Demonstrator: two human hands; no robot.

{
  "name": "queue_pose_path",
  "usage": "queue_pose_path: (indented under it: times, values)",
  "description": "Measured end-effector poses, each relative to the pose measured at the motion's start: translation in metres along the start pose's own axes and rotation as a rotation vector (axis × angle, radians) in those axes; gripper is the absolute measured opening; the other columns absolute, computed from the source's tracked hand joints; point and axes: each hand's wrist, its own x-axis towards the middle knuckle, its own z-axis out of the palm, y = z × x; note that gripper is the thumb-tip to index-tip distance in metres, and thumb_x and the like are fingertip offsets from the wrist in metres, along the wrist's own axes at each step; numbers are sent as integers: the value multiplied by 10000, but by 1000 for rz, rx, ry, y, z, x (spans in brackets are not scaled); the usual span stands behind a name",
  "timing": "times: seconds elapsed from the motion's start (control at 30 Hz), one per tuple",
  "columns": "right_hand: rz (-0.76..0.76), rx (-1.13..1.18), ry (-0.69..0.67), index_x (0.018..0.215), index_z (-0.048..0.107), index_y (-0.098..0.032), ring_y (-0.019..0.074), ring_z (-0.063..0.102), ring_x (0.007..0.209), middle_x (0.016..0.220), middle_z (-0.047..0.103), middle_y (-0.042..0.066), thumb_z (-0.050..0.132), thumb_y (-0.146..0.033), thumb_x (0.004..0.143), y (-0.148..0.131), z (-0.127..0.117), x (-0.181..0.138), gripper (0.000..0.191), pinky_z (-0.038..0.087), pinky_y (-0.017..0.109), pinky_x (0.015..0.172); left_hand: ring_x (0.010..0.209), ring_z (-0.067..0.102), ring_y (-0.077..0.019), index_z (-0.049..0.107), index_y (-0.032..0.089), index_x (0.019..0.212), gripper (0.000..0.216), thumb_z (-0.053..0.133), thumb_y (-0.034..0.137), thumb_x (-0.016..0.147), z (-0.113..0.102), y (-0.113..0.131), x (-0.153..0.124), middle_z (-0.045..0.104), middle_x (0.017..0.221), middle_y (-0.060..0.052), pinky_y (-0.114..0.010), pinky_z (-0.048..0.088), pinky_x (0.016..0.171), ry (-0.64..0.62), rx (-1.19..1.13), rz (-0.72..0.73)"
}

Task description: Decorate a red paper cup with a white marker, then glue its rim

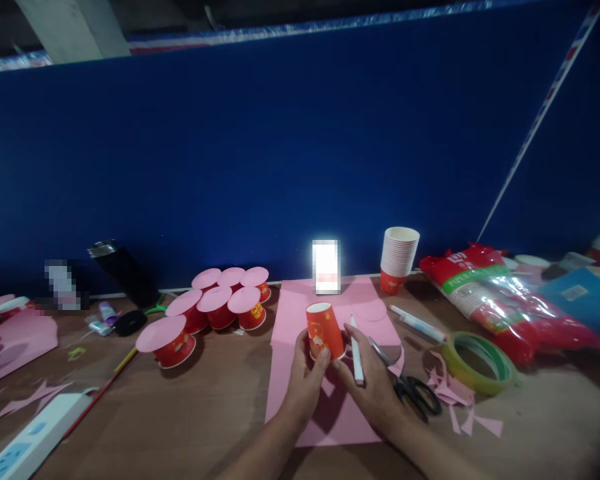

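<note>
My left hand [304, 373] is closed around a red paper cup [325, 328], its white rim facing up and slightly tilted. A white marker pen [356, 360] is held in my right hand [373, 380], whose thumb and fingertips come close to the cup's lower right side. Beneath both hands lie pink paper sheets [287, 373]. Scissors [419, 397] with black handles rest beside my right hand, partly hidden by it. Pink paper scraps [453, 387] lie to their right.
Several red cups topped with pink discs [215, 299] stand at left. Behind are a lit, blurred-out phone [326, 267] and a cup stack [399, 257]. At right lie a tape roll [480, 363], another marker [417, 323] and a red bag [505, 293]. A power strip [43, 433] sits front left.
</note>
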Motion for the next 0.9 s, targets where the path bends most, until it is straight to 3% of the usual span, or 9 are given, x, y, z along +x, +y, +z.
queue_pose_path:
  times: [0.27,0.9]
  values:
    - [34,28,28,1399,380,-198,283,551,1244,1341,578,138,523,-433,923,0,1,1,550,474,470,1020,1259,529,-271,462,252,1273,547,696,416,807,-2,0,-2,575,1317,-106,-445,378,1098,9,-26,-6]
    - [13,52,37,1392,358,-204,276,557,1229,1333,562,155,514,-426,936,0,1,0,531,473,486,1014,1208,578,-278,525,227,1224,521,721,420,782,0,1,-1,639,1259,-114,-464,391,1085,16,-53,-34]
